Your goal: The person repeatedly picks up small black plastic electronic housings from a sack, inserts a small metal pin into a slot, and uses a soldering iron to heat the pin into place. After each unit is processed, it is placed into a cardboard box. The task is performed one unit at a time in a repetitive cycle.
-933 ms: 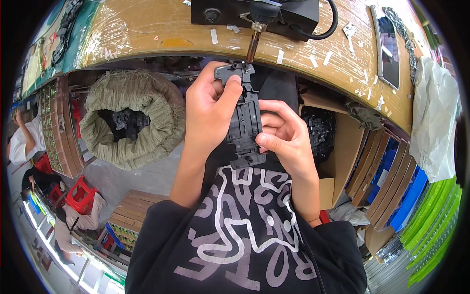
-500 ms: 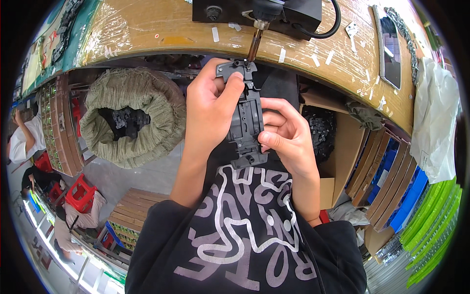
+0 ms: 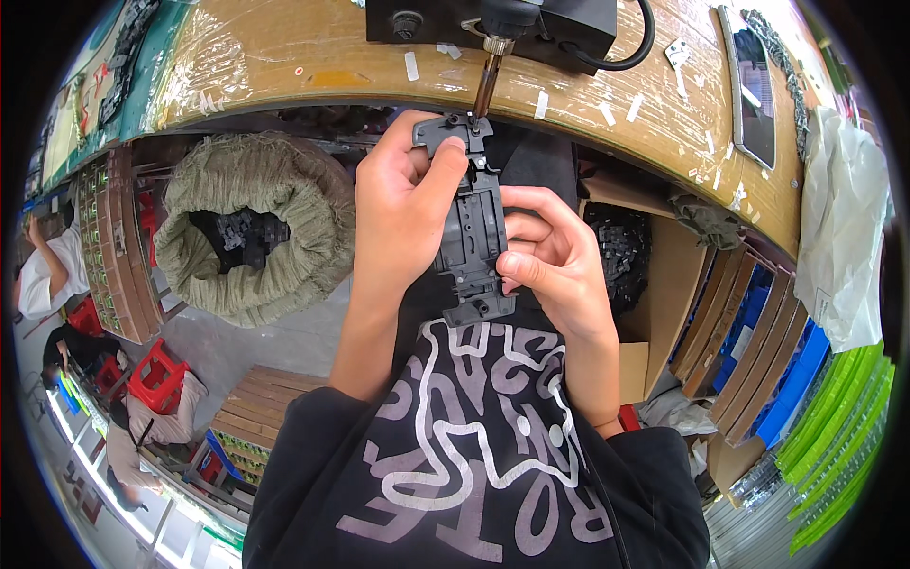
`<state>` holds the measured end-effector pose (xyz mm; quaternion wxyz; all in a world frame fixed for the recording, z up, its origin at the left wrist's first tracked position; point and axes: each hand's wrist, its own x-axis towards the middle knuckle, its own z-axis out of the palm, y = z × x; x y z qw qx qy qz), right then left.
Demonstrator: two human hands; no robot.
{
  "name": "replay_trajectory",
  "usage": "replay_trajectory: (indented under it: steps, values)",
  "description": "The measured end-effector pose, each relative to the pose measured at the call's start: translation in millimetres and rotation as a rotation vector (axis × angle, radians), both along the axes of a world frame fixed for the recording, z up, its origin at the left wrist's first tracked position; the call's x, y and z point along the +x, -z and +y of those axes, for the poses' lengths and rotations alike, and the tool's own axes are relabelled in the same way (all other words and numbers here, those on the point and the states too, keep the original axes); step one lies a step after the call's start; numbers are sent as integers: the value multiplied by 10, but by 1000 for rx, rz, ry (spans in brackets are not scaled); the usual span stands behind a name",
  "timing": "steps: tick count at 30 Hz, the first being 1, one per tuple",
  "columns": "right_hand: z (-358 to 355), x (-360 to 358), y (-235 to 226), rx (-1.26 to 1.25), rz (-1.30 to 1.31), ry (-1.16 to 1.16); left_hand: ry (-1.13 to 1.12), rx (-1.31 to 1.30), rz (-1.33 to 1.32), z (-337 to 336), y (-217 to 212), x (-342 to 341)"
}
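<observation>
Both hands hold a long black plastic part upright in front of my chest, at the bench edge. My left hand is closed on its upper left side, thumb pressed on the front near the top. My right hand grips the lower right edge between thumb and curled fingers. The metal bit of a power screwdriver points down from above, its tip touching or just over the top end of the part. The screwdriver hangs in front of a black box; whether a screw sits under the tip is too small to tell.
A film-covered bench carries a phone and bits of white tape. At left is a green sack of black parts; at right, a cardboard box with more. Stacked trays, red stools and several other people fill the left side.
The part, both hands and the screwdriver sit almost the same; the view has shifted slightly. Both hands keep their grip.
</observation>
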<state>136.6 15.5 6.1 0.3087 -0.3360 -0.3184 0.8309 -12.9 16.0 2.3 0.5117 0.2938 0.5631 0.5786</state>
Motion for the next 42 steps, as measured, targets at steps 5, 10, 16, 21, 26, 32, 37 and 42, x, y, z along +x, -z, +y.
replay_trajectory:
  steps: [5,10,16,21,26,32,37,42]
  values:
    - [4,-8,3,-7,6,2,-8,-1,10,10,-9,7]
    - [2,-6,17,3,2,3,-9,22,2,8,18,6]
    - [-23,-4,49,-9,-14,0,-3,-12,-7,-17,51,2]
    - [-104,22,53,-11,-45,-8,-1,10,-11,-100,67,21]
    - [-97,19,38,4,-27,8,5,18,-24,-88,42,23]
    - [-83,27,-1,11,-42,20,-17,39,-14,-71,14,64]
    - [-132,88,190,52,-192,41,41,6,303,-110,155,-14]
    - [-26,795,1002,-107,-255,188,-255,-183,303,-286,557,-608]
